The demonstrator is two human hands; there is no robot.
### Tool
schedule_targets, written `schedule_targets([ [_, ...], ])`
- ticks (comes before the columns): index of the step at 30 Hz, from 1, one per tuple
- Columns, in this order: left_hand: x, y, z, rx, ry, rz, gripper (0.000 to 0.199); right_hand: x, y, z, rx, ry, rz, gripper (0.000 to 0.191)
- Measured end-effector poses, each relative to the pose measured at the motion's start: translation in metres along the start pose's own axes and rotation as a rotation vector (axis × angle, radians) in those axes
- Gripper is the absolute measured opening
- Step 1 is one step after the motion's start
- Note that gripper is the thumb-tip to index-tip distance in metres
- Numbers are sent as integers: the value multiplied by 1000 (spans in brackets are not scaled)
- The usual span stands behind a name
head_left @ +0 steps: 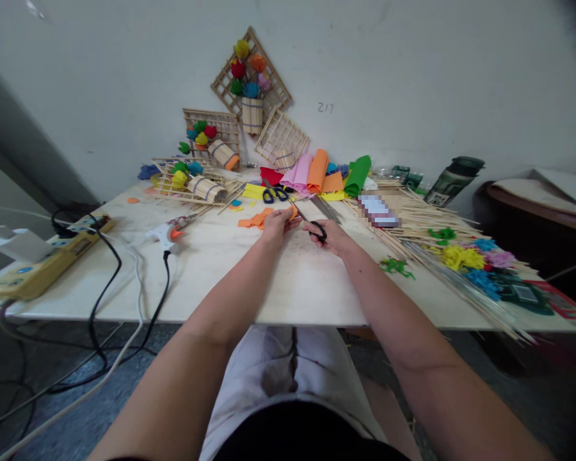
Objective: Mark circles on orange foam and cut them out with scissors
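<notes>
Over the middle of the white table (297, 288), my left hand (277, 225) pinches a small orange piece of felt-like material (294, 211). My right hand (335, 238) has its fingers in the handles of black scissors (319, 232), whose blades point up and left towards that piece. Whether the blades touch it is too small to tell. More cut orange pieces (255, 220) lie just left of my left hand. Beyond my hands rest a second pair of scissors (274, 194) with dark blue handles, and rolls of orange (317, 170), pink (298, 173) and green (358, 175) material.
A glue gun (164, 237) and a yellow power strip (52, 262) with trailing cables occupy the left. Stick lattices with colourful flowers (251, 80) lean on the wall. A phone (378, 211), wooden sticks (427, 221), a dark bottle (454, 181) and yellow flowers (463, 257) are on the right.
</notes>
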State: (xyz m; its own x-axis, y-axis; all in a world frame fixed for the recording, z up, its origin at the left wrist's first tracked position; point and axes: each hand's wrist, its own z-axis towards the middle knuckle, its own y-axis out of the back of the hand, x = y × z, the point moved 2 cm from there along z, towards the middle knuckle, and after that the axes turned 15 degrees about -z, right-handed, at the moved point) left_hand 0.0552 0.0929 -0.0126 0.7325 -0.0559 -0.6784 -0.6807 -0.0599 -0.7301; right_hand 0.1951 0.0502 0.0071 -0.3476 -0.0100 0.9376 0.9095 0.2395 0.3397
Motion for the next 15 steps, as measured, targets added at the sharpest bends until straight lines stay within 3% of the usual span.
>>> schedule_targets([
  [15, -1, -2, -1, 19, 10, 24, 11, -7, 0, 8, -2, 7, 39, 26],
])
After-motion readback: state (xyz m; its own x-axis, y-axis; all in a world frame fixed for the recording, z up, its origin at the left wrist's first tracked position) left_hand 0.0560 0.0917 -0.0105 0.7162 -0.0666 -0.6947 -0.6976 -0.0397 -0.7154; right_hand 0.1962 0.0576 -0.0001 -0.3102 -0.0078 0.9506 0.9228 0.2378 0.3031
